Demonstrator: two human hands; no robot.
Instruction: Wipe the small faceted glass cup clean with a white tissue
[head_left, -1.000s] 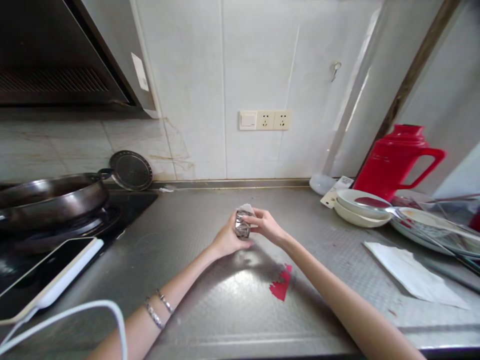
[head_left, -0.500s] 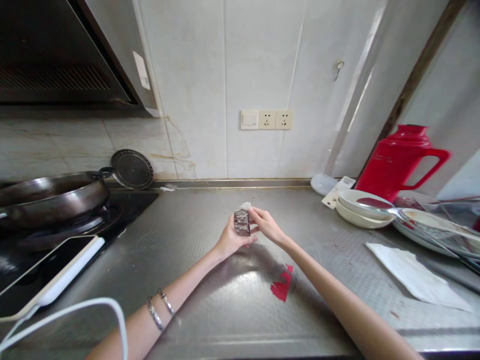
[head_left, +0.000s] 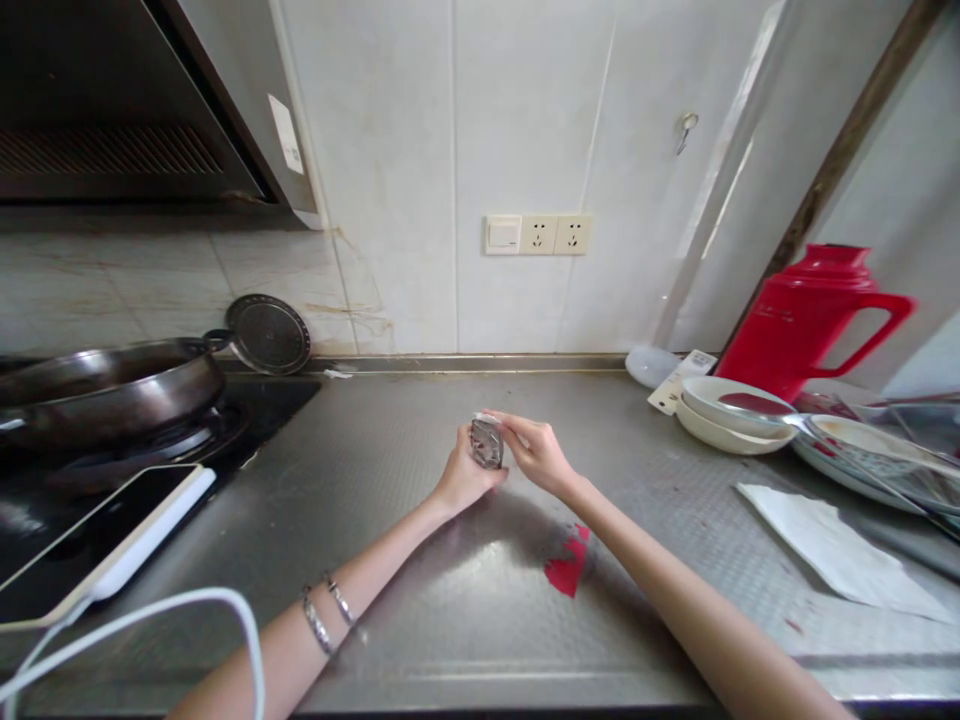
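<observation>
A small dark block in crinkled clear wrapping (head_left: pixel 487 443) is held up above the metal countertop (head_left: pixel 360 580). My left hand (head_left: pixel 463 478) is closed around its left side and underside. The fingers of my right hand (head_left: pixel 536 447) pinch at its upper right edge, where a bit of whitish material shows. What exactly the block is cannot be made out. On the counter below my right forearm lies a torn red scrap (head_left: pixel 568 568).
Left, a steel pan (head_left: pixel 112 400) sits on the black stove, with a phone (head_left: pixel 97 540) and white cable (head_left: pixel 172 598) in front. At right stand a red thermos (head_left: pixel 802 325), stacked bowls (head_left: pixel 731 430) and a plate; a white paper (head_left: pixel 832 550) lies nearer.
The wrapped block has tilted slightly in my hands, and my right fingers have closed in over its top edge. The whole view has shifted a little.
</observation>
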